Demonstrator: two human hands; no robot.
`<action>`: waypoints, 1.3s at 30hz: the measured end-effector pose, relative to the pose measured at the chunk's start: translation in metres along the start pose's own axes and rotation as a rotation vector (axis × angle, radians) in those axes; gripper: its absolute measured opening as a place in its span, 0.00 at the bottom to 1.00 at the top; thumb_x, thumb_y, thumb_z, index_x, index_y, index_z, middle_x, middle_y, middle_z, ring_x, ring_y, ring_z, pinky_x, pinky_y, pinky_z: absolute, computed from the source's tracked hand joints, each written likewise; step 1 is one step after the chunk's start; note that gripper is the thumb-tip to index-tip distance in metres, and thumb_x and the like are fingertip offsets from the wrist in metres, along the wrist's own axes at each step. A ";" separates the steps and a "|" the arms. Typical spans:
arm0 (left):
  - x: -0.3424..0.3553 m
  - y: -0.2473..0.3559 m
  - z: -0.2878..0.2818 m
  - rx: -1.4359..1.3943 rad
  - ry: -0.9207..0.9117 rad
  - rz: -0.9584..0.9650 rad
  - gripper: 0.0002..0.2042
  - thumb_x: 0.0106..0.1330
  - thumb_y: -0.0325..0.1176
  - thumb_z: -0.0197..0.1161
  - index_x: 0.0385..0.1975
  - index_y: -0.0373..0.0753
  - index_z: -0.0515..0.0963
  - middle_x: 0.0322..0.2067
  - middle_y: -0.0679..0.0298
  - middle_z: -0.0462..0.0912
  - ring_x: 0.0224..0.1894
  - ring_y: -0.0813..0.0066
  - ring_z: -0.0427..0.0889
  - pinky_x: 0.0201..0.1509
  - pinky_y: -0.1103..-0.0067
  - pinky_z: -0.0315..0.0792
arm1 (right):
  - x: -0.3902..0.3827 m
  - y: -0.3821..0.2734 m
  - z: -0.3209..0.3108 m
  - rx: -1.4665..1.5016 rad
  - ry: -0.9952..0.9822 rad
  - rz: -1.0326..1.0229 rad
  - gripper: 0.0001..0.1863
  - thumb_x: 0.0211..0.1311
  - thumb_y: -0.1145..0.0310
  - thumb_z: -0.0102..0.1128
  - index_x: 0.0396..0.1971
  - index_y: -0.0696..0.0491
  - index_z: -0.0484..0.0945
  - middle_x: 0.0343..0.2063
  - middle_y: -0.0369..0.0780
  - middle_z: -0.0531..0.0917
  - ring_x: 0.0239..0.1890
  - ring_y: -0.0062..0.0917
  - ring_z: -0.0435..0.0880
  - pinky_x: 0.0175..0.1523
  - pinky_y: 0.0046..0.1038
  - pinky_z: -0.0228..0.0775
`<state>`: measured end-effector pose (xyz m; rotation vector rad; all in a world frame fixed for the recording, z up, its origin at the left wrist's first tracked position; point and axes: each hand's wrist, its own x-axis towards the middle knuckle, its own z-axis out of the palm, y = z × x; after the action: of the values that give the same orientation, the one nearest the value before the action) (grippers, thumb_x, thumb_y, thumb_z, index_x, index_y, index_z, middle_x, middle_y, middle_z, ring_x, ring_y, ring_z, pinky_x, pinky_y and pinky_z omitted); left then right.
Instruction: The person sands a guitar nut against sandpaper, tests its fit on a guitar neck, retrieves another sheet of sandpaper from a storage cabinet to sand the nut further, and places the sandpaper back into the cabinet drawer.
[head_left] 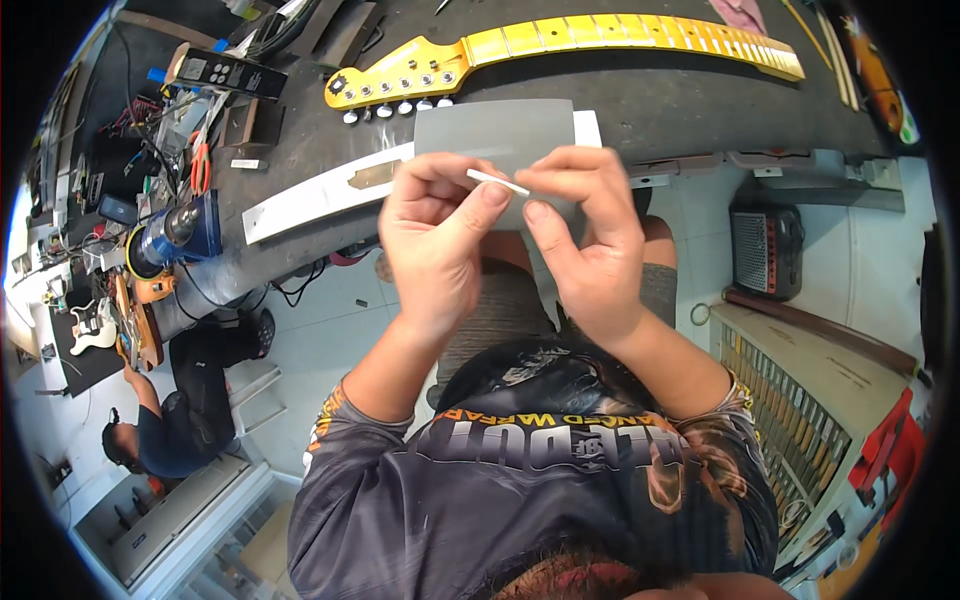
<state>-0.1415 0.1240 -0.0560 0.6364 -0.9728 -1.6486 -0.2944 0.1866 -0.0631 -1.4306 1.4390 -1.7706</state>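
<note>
Surface: a dark grey workbench [640, 100] runs across the top of the view, scuffed and dusty; its left end is crowded with tools and cables.
Room: a workshop with a pale tiled floor [330, 340]; another person [165, 430] crouches low at the left, well apart from the bench work.
Guitar necks: one — a yellow guitar neck [560, 45] lying flat on the bench, its headstock to the left with a row of tuning pegs.
White boards: one long white board [320, 195] lying slantwise on the bench, partly hidden behind the hands.
Grey sheets: one grey sheet [495, 130] lying over the board, just beyond the fingers.
Amplifiers: one small black amplifier [765, 250] on the floor at the right.
Drills: one blue drill [180, 232] at the bench's left end.
Thin strip: one small white strip [498, 182], held in the air between both hands, in front of the grey sheet.
Left hand: the left hand [435, 245] has fingers curled in — thumb and fingertips pinch the strip's left end.
Right hand: the right hand [590, 235] is curled likewise, thumb and forefinger closed on the strip's right end.
</note>
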 end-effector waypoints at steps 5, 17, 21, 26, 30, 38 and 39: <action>0.065 0.008 -0.035 0.793 -0.311 0.416 0.15 0.68 0.13 0.78 0.47 0.34 0.81 0.42 0.55 0.92 0.42 0.67 0.90 0.48 0.74 0.83 | 0.053 0.041 -0.037 -0.475 -0.166 -0.222 0.14 0.57 0.72 0.78 0.44 0.46 0.91 0.50 0.33 0.87 0.61 0.36 0.84 0.76 0.47 0.62; 0.081 0.013 -0.041 1.308 -0.654 0.595 0.31 0.63 0.10 0.77 0.62 0.42 0.74 0.41 0.53 0.93 0.38 0.56 0.89 0.43 0.66 0.83 | 0.048 0.077 -0.042 -0.503 -0.319 -0.295 0.15 0.51 0.67 0.77 0.41 0.37 0.93 0.53 0.29 0.91 0.68 0.37 0.84 0.80 0.53 0.57; 0.081 0.007 -0.037 1.287 -0.647 0.621 0.29 0.60 0.11 0.77 0.58 0.41 0.75 0.40 0.54 0.92 0.37 0.56 0.89 0.39 0.67 0.82 | 0.047 0.079 -0.040 -0.490 -0.289 -0.284 0.14 0.49 0.65 0.78 0.39 0.38 0.92 0.51 0.26 0.90 0.67 0.32 0.84 0.81 0.51 0.57; 0.080 0.006 -0.046 1.284 -0.642 0.667 0.27 0.58 0.11 0.77 0.53 0.39 0.74 0.39 0.54 0.90 0.35 0.56 0.88 0.36 0.68 0.82 | 0.046 0.079 -0.041 -0.500 -0.295 -0.290 0.14 0.50 0.65 0.78 0.39 0.37 0.92 0.52 0.25 0.90 0.69 0.31 0.83 0.82 0.51 0.56; 0.080 0.022 -0.054 1.372 -0.649 0.696 0.27 0.58 0.10 0.77 0.53 0.40 0.73 0.40 0.53 0.90 0.35 0.54 0.88 0.36 0.67 0.82 | 0.047 0.078 -0.041 -0.513 -0.295 -0.296 0.13 0.51 0.65 0.78 0.39 0.37 0.93 0.52 0.25 0.90 0.69 0.31 0.83 0.82 0.50 0.56; 0.075 -0.001 -0.038 1.243 -0.619 0.656 0.26 0.59 0.12 0.78 0.52 0.40 0.72 0.41 0.54 0.91 0.36 0.52 0.87 0.38 0.64 0.82 | 0.046 0.078 -0.040 -0.528 -0.293 -0.305 0.13 0.52 0.65 0.78 0.40 0.36 0.93 0.52 0.25 0.91 0.69 0.31 0.82 0.83 0.50 0.54; 0.075 -0.002 -0.039 1.245 -0.630 0.647 0.26 0.59 0.12 0.78 0.52 0.40 0.72 0.41 0.53 0.90 0.36 0.52 0.87 0.37 0.65 0.82 | 0.046 0.078 -0.040 -0.530 -0.289 -0.306 0.13 0.52 0.65 0.78 0.40 0.36 0.93 0.52 0.25 0.91 0.69 0.31 0.82 0.83 0.50 0.54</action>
<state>-0.1332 0.0419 -0.0730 0.4619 -2.3994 -0.4930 -0.3673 0.1380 -0.1099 -2.1746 1.6686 -1.3049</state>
